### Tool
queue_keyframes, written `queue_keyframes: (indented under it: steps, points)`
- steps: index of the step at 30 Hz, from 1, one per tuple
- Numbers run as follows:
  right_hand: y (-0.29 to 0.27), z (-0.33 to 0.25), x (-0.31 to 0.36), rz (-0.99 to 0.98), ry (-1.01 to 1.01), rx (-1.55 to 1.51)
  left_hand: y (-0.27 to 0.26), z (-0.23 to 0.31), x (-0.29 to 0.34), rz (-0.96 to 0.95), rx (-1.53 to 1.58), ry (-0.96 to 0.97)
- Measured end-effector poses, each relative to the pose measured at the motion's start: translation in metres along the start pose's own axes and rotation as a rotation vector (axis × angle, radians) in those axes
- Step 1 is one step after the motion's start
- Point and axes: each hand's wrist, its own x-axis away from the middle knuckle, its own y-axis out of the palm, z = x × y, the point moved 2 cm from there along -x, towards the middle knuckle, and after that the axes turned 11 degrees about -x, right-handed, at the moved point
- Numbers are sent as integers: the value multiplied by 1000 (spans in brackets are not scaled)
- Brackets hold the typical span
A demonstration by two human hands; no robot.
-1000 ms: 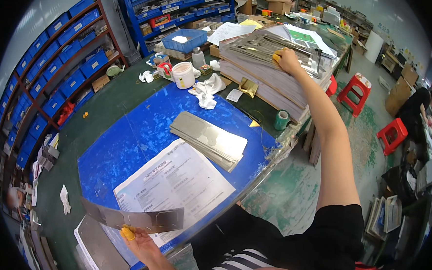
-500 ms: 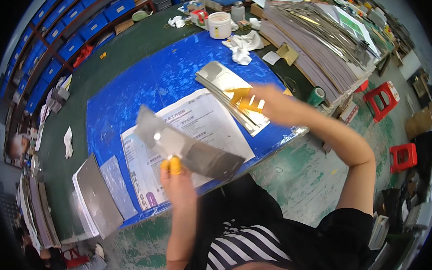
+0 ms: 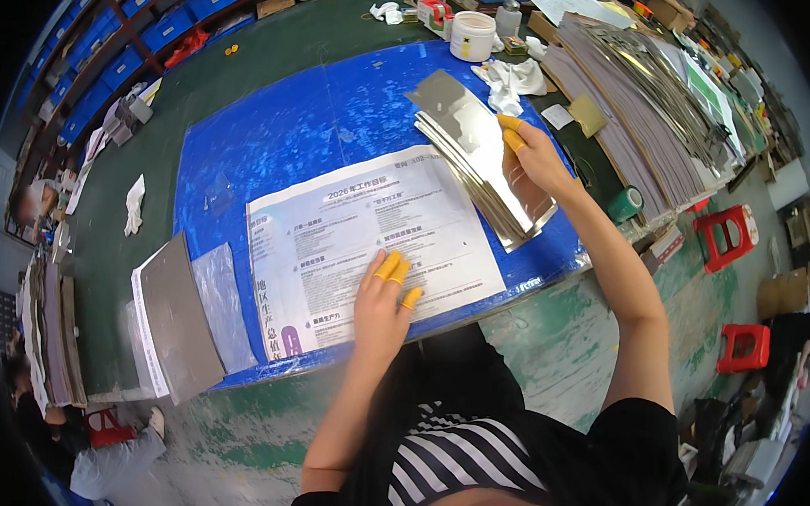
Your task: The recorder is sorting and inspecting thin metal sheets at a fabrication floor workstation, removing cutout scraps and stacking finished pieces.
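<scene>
Spanning most of the view, a long dark-green worktop (image 3: 250, 71) under a blue plastic sheet (image 3: 273, 145). Lying at the near middle of that sheet, a large white printed paper sheet (image 3: 332, 240). Fanned out to the right, just beyond the paper, a stack of shiny rectangular metal plates (image 3: 479, 156). Resting at the near left edge, a dull grey metal plate (image 3: 182, 319) beside clear film. Standing far off, a white round tub (image 3: 472, 35). Pressing flat and open on the paper, left hand (image 3: 382, 299) with yellow fingertip covers. Grasping the stack's right edge, right hand (image 3: 531, 154), yellow-capped fingers curled over the top plate.
</scene>
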Motion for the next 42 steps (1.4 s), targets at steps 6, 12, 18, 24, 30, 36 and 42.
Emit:
queue_keyframes:
  steps: [6,12,18,24,30,36,42]
  points:
    - [6,66,-13,58,-253,678,5,2,-1,-42,-129,73]
    - [10,51,-14,36,-364,1046,3,-5,2,-13,-105,103]
    - [36,25,9,-136,-559,901,2,-4,6,44,-28,94]
    - [47,19,8,-228,-489,934,-42,-23,29,160,115,11]
    - [54,5,15,-182,-571,820,-143,-90,73,264,-222,-272]
    - [121,-34,49,-302,-612,652,-225,-169,133,200,-687,-491]
    - [165,-35,60,-378,-621,600,-224,-192,136,-68,-701,-626]
